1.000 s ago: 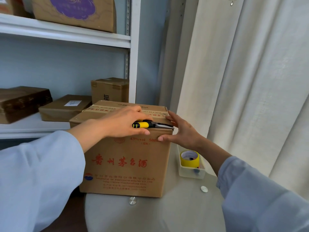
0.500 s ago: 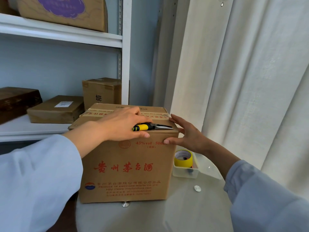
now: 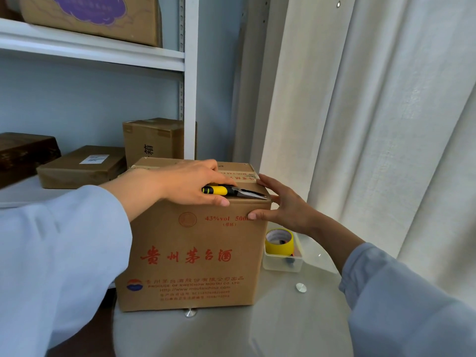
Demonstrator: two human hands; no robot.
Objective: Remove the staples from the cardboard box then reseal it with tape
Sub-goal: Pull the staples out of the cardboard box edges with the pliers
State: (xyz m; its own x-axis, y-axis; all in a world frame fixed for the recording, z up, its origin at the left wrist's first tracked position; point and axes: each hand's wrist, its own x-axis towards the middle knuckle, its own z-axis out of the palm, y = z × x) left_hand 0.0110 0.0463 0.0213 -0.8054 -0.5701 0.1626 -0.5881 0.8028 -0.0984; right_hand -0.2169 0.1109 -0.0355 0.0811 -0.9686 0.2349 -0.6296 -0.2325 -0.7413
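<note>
Two risks: left hand (image 3: pixel 190 185) grips pliers (image 3: pixel 233 192) flat on the cardboard box (image 3: pixel 190 256) top's front-right corner; tips could slip toward right hand (image 3: pixel 283 207), fingers spread bracing that corner. Box sits at the table's (image 3: pixel 257 331) back edge.

Yellow-handled pliers (image 3: pixel 233 191) are gripped by the left hand (image 3: pixel 190 182) on top of the cardboard box (image 3: pixel 190 253), tips at its right edge. The corner is steadied by the right hand (image 3: pixel 286 207), fingers straight. A yellow tape roll (image 3: pixel 279 240) is seen in a clear tray (image 3: pixel 282 264).
</note>
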